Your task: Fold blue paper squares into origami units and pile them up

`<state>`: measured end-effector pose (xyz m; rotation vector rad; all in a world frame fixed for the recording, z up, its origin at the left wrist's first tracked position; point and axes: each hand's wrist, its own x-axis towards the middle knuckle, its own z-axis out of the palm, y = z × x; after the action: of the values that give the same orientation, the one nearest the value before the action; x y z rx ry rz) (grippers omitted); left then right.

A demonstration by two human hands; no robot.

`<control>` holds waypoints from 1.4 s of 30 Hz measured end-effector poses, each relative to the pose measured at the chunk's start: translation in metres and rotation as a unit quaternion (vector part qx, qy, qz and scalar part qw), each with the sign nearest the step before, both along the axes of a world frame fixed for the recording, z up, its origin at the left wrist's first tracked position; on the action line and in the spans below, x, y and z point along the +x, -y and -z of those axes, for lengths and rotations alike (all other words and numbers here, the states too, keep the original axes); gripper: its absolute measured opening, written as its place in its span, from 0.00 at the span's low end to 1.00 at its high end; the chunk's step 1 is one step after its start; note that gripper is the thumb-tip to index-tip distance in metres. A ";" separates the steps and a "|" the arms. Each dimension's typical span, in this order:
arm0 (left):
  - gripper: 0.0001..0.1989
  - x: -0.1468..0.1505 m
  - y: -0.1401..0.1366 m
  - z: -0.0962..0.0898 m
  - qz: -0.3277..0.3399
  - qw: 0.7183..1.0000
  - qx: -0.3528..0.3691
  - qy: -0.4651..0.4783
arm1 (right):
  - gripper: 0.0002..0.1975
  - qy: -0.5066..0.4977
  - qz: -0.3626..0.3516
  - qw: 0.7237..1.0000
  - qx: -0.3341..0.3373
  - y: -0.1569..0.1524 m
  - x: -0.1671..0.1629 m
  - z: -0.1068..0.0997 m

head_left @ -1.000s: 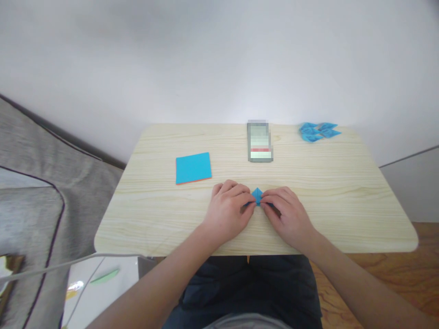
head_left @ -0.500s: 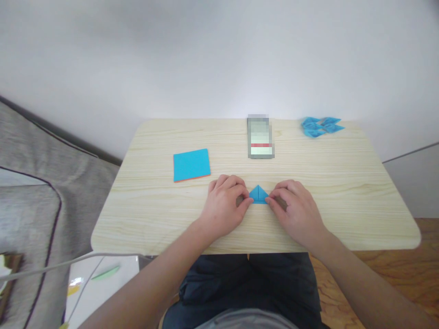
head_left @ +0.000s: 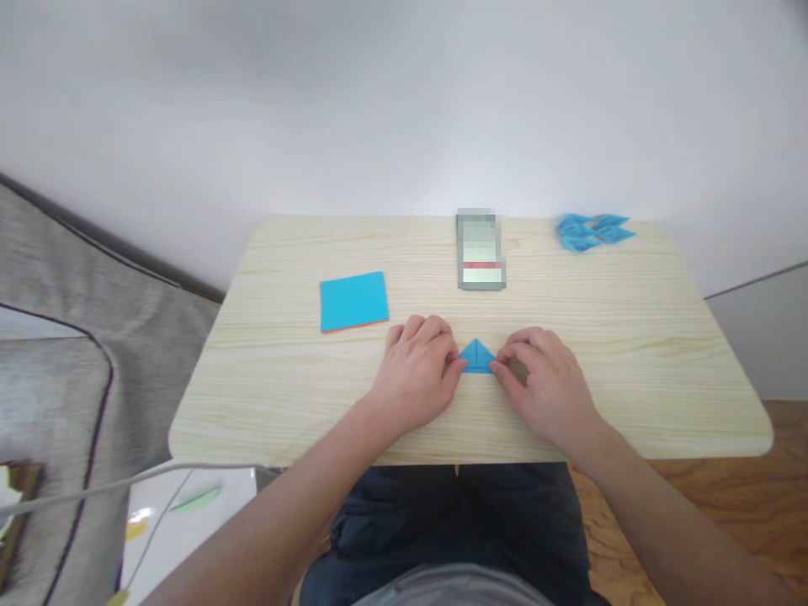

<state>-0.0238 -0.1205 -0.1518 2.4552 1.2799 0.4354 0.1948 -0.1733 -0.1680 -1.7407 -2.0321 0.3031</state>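
Observation:
Between my two hands lies a small piece of blue folded paper [head_left: 477, 357], a triangle with its tip pointing away from me, a seam down its middle and a narrow strip along its base. My left hand [head_left: 417, 369] pinches the left corner between thumb and fingers. At the opposite corner, my right hand [head_left: 544, 377] holds the paper in the same kind of pinch. Both corners are partly covered by my fingertips.
A stack of blue paper sheets [head_left: 354, 302] with an orange edge lies at the left of the wooden table [head_left: 265, 396]. A phone [head_left: 481, 251], blurred out, lies at the back. Several folded blue paper pieces [head_left: 593, 232] sit at the back right, near the wall.
My left hand has shifted slightly, its thumb and fingers closing nearer together at the left corner. The folded paper and my right hand look almost the same.

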 end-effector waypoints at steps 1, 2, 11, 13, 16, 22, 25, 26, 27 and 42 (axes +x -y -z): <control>0.06 0.000 -0.001 0.000 0.001 1.000 0.000 0.000 | 0.04 -0.005 0.004 1.000 0.001 0.000 0.000 0.000; 0.06 -0.001 -0.001 0.001 0.001 1.000 -0.001 0.000 | 0.04 -0.010 0.009 1.000 0.002 0.000 0.000 0.001; 0.08 -0.001 -0.006 -0.003 0.023 1.000 0.000 -0.022 | 0.03 -0.045 0.050 0.998 0.016 0.005 -0.001 0.002; 0.08 -0.001 -0.007 -0.003 0.021 1.000 0.001 -0.017 | 0.04 -0.043 0.059 0.997 0.008 0.004 -0.001 0.001; 0.09 -0.003 -0.006 0.002 0.006 1.000 -0.005 0.010 | 0.04 -0.040 0.073 0.996 -0.008 0.002 -0.001 -0.001; 0.08 -0.004 -0.003 0.010 -0.028 0.998 -0.009 0.057 | 0.08 -0.061 0.064 0.996 -0.021 0.001 0.003 0.000; 0.06 -0.005 -0.003 0.010 -0.038 0.997 -0.005 0.062 | 0.10 -0.053 0.050 0.997 -0.017 0.002 0.002 0.000; 0.06 -0.006 -0.004 0.010 -0.035 0.997 -0.006 0.062 | 0.11 -0.046 0.044 0.998 -0.014 0.003 0.001 0.000; 0.07 -0.007 -0.005 0.010 -0.029 0.998 -0.007 0.062 | 0.12 -0.036 0.036 0.999 -0.009 0.005 -0.001 0.000; 0.14 -0.011 -0.007 0.013 0.001 0.998 0.016 0.064 | 0.18 0.095 -0.021 0.995 0.033 0.036 -0.026 -0.006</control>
<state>-0.0349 -0.1136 -0.1649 2.4103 1.2277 0.6071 0.1685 -0.2095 -0.1624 -1.7455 -2.1879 0.0844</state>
